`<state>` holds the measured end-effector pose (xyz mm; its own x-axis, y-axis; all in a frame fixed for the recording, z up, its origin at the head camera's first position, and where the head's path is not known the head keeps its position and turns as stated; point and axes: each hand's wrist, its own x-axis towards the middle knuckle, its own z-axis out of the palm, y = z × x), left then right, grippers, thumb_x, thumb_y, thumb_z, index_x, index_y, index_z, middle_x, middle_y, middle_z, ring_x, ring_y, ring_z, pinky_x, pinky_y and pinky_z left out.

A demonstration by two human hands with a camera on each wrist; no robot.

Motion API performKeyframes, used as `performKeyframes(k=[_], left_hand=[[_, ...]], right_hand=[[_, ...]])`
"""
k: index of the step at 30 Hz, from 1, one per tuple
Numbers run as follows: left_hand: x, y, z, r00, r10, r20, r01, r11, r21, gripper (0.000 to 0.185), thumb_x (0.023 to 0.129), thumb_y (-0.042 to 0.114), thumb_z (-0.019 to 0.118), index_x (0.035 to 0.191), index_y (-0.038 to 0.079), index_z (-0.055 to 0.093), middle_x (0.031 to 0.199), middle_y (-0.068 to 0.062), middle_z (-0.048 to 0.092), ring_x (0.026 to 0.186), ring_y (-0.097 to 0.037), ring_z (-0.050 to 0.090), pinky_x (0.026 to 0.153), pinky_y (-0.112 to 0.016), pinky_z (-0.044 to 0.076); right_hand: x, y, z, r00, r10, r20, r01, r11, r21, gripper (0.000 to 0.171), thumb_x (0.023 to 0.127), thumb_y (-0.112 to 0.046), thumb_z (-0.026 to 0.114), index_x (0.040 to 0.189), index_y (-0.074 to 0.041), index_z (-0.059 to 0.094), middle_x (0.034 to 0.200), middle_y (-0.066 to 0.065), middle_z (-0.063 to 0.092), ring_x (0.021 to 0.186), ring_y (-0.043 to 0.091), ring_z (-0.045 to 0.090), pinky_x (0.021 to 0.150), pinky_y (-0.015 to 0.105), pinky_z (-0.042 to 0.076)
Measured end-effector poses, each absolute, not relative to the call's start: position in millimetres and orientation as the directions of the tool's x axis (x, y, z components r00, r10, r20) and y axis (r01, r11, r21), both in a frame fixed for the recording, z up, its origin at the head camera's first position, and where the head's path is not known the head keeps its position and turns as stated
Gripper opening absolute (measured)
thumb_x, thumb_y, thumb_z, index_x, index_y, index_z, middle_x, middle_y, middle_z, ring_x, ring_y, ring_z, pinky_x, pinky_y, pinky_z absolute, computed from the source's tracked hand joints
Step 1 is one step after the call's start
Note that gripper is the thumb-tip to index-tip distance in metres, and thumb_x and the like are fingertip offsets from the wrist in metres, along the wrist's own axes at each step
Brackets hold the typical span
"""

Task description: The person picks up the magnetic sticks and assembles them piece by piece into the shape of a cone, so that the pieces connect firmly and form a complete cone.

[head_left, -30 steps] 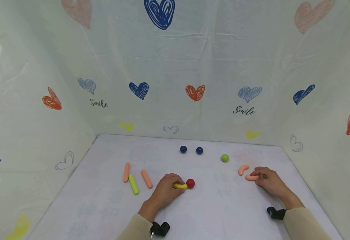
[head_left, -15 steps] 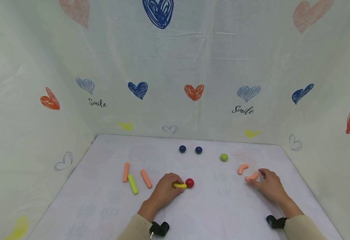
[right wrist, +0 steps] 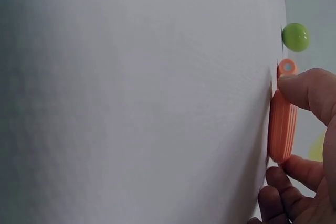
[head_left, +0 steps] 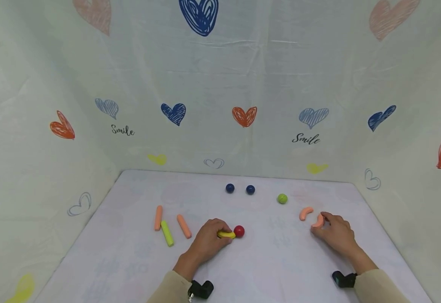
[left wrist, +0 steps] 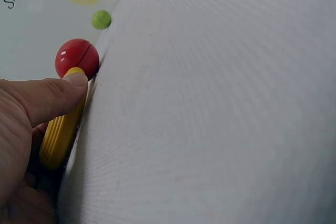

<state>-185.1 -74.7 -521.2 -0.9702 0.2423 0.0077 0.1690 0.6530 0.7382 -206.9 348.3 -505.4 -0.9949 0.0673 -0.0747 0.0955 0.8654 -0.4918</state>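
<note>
My left hand (head_left: 207, 242) pinches a ridged yellow curved piece (head_left: 226, 234) between thumb and fingers at the table's middle. One end of that piece meets a glossy red ball (head_left: 239, 231); the left wrist view shows a seam on the ball (left wrist: 77, 57). Over to the right, my right hand (head_left: 338, 236) holds a ridged orange curved piece (head_left: 320, 221) by its two ends, thumb at one and a fingertip at the other. In the right wrist view this orange piece (right wrist: 283, 127) lies close along the white surface. A second orange curved piece (head_left: 305, 213) lies just left of it.
Two dark blue balls (head_left: 230, 188) and a green ball (head_left: 282, 198) sit toward the back. On the left lie two straight orange sticks (head_left: 184, 226) and a yellow-green stick (head_left: 167, 233). A heart-printed curtain (head_left: 212, 84) surrounds the white table (head_left: 265, 273).
My right hand has let its fingers apart, regripped the orange curved piece and turned it from crosswise to pointing away from me. The left hand has stayed put with the yellow piece.
</note>
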Motion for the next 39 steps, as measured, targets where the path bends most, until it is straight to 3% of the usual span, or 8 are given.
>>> performKeyframes(k=[9,17,23,26,31,39], left_hand=[[-184.4,-74.6,-518.4,-0.97,0.244,0.0,0.165,0.656,0.737,0.013,0.093,0.024,0.082,0.104,0.025,0.076,0.115,0.011,0.066,0.105,-0.011,0.056,0.095,-0.033,0.056],[-184.3,-74.9,-519.0,-0.969,0.246,0.005,0.172,0.663,0.729,0.013,0.093,0.024,0.083,0.104,0.025,0.076,0.116,0.01,0.066,0.105,-0.011,0.056,0.095,-0.032,0.056],[-183.8,-74.4,-518.1,-0.968,0.25,0.008,0.175,0.656,0.735,0.013,0.093,0.023,0.082,0.104,0.024,0.076,0.117,0.009,0.067,0.108,-0.013,0.057,0.098,-0.036,0.056],[-183.8,-74.6,-517.7,-0.968,0.251,0.013,0.18,0.655,0.734,0.013,0.093,0.023,0.082,0.104,0.024,0.076,0.117,0.009,0.067,0.108,-0.013,0.057,0.098,-0.036,0.056],[-183.9,-74.1,-517.5,-0.967,0.254,0.016,0.185,0.657,0.731,0.012,0.093,0.023,0.082,0.104,0.024,0.076,0.117,0.009,0.067,0.107,-0.013,0.057,0.097,-0.035,0.056],[-183.8,-74.8,-518.8,-0.967,0.255,0.014,0.183,0.652,0.736,0.013,0.093,0.022,0.083,0.103,0.024,0.076,0.116,0.008,0.067,0.108,-0.014,0.058,0.098,-0.036,0.056]], right_hand=[[-204.0,350.8,-503.6,-0.999,0.029,-0.035,0.043,0.839,-0.543,0.084,0.093,-0.043,0.077,0.149,0.011,0.043,0.135,0.033,0.056,0.123,0.049,0.05,0.095,0.063,0.044],[-203.3,344.5,-501.9,-0.998,0.042,-0.052,0.065,0.777,-0.627,0.086,0.095,-0.036,0.078,0.155,0.008,0.035,0.138,0.035,0.057,0.125,0.049,0.057,0.098,0.058,0.05],[-202.3,329.7,-498.0,-0.999,0.035,-0.012,0.034,0.736,-0.677,0.083,0.096,-0.03,0.079,0.157,0.003,0.034,0.135,0.029,0.062,0.122,0.042,0.061,0.083,0.031,0.055],[-203.1,318.4,-495.4,-0.999,0.014,0.042,-0.019,0.714,-0.7,0.08,0.094,-0.024,0.08,0.156,0.003,0.038,0.13,0.026,0.066,0.11,0.028,0.065,0.074,0.021,0.052],[-205.1,293.9,-489.1,-0.998,-0.033,0.062,-0.068,0.65,-0.757,0.078,0.092,-0.018,0.083,0.154,0.003,0.042,0.125,0.023,0.067,0.095,0.013,0.058,0.072,0.02,0.05],[-214.5,246.0,-491.9,-0.988,-0.15,0.046,-0.12,0.533,-0.838,0.075,0.09,-0.016,0.084,0.153,0.002,0.047,0.12,0.017,0.07,0.094,0.014,0.061,0.074,0.023,0.051]])
